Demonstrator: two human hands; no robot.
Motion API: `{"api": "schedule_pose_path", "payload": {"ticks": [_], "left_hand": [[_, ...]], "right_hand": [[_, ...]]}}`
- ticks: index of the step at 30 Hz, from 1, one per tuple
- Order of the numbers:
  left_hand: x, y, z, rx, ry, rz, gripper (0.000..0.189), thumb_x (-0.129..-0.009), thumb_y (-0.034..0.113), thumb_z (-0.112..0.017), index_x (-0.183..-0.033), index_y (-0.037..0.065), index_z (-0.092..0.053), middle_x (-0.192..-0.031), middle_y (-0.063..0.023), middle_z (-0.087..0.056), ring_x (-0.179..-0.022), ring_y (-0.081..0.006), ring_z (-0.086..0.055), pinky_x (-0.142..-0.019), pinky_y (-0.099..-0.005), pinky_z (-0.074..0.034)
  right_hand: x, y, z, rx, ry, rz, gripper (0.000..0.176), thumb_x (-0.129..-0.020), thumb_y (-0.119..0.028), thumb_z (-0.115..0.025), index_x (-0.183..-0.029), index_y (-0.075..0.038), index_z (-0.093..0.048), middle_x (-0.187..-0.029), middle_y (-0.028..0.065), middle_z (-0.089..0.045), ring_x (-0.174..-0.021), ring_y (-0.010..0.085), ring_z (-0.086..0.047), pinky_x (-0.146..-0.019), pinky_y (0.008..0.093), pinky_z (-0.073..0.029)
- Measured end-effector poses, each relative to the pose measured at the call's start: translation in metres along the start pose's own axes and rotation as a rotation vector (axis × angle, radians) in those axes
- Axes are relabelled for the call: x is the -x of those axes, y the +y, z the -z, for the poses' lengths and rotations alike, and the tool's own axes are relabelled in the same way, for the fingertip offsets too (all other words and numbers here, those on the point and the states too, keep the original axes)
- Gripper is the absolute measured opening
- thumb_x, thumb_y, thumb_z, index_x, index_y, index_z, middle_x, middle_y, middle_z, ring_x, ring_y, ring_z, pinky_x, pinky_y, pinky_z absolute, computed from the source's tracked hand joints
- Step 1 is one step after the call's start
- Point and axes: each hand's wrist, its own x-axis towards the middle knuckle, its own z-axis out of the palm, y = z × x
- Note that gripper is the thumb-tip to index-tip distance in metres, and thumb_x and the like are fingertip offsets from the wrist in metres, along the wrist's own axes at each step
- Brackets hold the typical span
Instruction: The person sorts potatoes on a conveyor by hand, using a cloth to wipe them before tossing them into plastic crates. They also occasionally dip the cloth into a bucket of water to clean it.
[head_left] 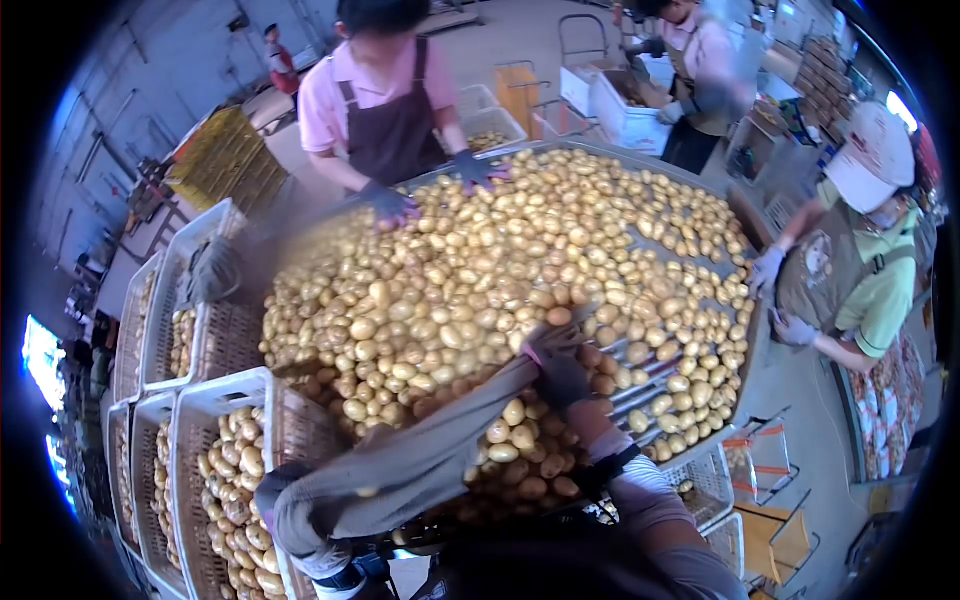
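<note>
A long grey cloth stretches slantwise between my two gloved hands, low over a big heap of potatoes. My right hand, in a dark glove, is closed around the upper end of the cloth, just above the potatoes. At the lower left, my left hand grips the other end, its fingers partly hidden by folds. Beneath the heap, metal bars of the sorting table show beside my right hand. Some potatoes below the cloth lie in shadow.
White plastic crates holding potatoes line the left side; a grey cloth bundle hangs on one. Across the table a person rests gloved hands on the potatoes. Another person stands at the right edge. A third person is behind.
</note>
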Motion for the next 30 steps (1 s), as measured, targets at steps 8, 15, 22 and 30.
{"api": "schedule_pose_path", "payload": {"ticks": [8, 15, 22, 30], "left_hand": [[-0.021, -0.058, -0.007, -0.383, -0.016, 0.358, 0.026, -0.083, 0.031, -0.086, -0.094, 0.008, -0.081, -0.068, -0.0159, -0.070, -0.062, -0.0230, -0.073, -0.059, -0.0385, -0.054], [-0.021, -0.085, -0.039, -0.278, 0.056, 0.462, 0.020, -0.095, 0.022, -0.080, -0.097, 0.002, -0.079, -0.065, -0.0019, -0.066, -0.060, -0.0061, -0.057, -0.055, -0.0281, -0.045], [-0.046, -0.067, -0.006, 0.089, 0.394, 0.493, 0.022, -0.104, 0.019, -0.070, -0.108, -0.001, -0.080, -0.067, 0.0054, -0.062, -0.057, -0.0014, -0.051, -0.052, -0.0214, -0.041], [-0.092, -0.098, -0.054, -0.542, 0.393, 0.193, 0.035, -0.104, 0.025, -0.067, -0.135, 0.009, -0.070, -0.125, -0.0158, -0.075, -0.104, -0.0348, -0.073, -0.094, -0.0388, -0.056]], "right_hand": [[0.075, 0.046, 0.069, -0.246, -0.202, -0.067, 0.051, -0.093, -0.008, -0.064, -0.142, -0.025, -0.065, -0.139, 0.0132, -0.068, -0.126, 0.0365, -0.066, -0.105, 0.0454, -0.054], [0.163, 0.070, 0.171, -0.405, 0.000, -0.172, 0.056, -0.089, 0.013, -0.051, -0.139, -0.004, -0.066, -0.142, 0.0135, -0.065, -0.116, 0.0196, -0.069, -0.087, 0.0317, -0.059], [0.190, 0.046, 0.220, -0.352, 0.313, -0.185, 0.038, -0.099, -0.003, -0.050, -0.132, -0.001, -0.068, -0.142, 0.0159, -0.063, -0.115, 0.0220, -0.067, -0.080, 0.0305, -0.058], [0.086, 0.038, 0.158, -0.031, 0.617, 0.012, 0.064, -0.110, -0.048, -0.037, -0.151, 0.000, -0.052, -0.160, 0.0230, -0.046, -0.151, 0.0362, -0.042, -0.124, 0.0478, -0.033]]}}
